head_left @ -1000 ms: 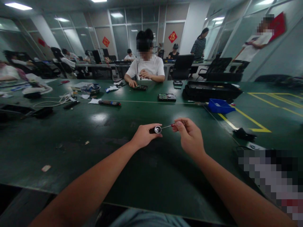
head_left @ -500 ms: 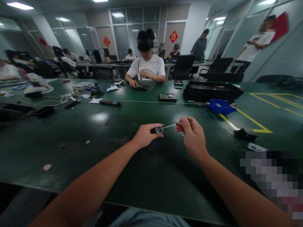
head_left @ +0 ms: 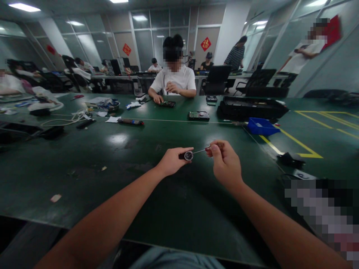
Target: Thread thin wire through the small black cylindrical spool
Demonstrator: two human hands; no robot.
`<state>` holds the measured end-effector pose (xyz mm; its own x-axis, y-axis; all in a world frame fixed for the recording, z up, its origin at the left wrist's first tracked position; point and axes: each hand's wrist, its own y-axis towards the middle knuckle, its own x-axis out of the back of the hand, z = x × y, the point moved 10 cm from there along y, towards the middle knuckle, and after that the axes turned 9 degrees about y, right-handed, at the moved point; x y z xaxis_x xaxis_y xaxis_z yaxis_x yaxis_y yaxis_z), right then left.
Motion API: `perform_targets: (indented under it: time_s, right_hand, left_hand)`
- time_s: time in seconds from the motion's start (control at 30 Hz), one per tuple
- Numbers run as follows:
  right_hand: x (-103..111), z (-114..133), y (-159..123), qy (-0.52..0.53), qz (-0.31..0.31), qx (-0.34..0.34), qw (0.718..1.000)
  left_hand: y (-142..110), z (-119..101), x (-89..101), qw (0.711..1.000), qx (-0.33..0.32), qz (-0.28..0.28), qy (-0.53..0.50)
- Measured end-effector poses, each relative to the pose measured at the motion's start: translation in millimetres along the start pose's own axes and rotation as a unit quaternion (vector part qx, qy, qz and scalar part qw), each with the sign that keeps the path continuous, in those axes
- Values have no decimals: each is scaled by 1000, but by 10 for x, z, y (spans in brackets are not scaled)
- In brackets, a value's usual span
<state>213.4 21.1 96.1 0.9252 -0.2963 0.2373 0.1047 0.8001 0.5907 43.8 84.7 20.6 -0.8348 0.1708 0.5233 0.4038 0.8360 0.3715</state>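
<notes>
My left hand point(head_left: 170, 163) is closed round a small dark cylindrical part point(head_left: 189, 155), thumb below and fingers above. Its round end has a silver rim and faces me; details inside are too small to make out. A screwdriver point(head_left: 199, 151) is pinched in my right hand point(head_left: 227, 164), its thin metal shaft pointing left and its reddish-brown handle partly hidden by the fingers. The shaft's tip meets the rim of the cylindrical part, though whether it touches or goes inside I cannot tell. Both hands are above the green table point(head_left: 157, 209).
Across the table a person point(head_left: 175, 80) handles a dark device point(head_left: 167, 104). A hard drive point(head_left: 199, 115) lies ahead, with a long black tray point(head_left: 252, 107) and a blue bin point(head_left: 263, 126) to the right. A brown-handled tool point(head_left: 130, 121) and cables point(head_left: 68, 118) lie left.
My right hand has moved slightly left and tilted with the screwdriver, shortening the visible shaft. The cylindrical part has turned and dropped a little in my left hand.
</notes>
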Motion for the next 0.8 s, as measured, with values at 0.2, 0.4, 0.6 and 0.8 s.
perform_targets:
  time_s: [0.2,0.4,0.6,0.8]
  right_hand:
    - [-38,40,-4,-16,22,8,1000]
    - [-25,131,-2,-47,18,21,998]
    - [33,241,9,-114,3,54,992]
    - [26,258,0,-129,5,72,989]
  left_hand:
    - [-1,-8,10,1000,9,-1,4]
    - [-1,-14,44,1000,17,-17,-13]
    - [-14,-28,43,1000,6,-13,-1]
    - [-16,-87,90,999,-3,-22,24]
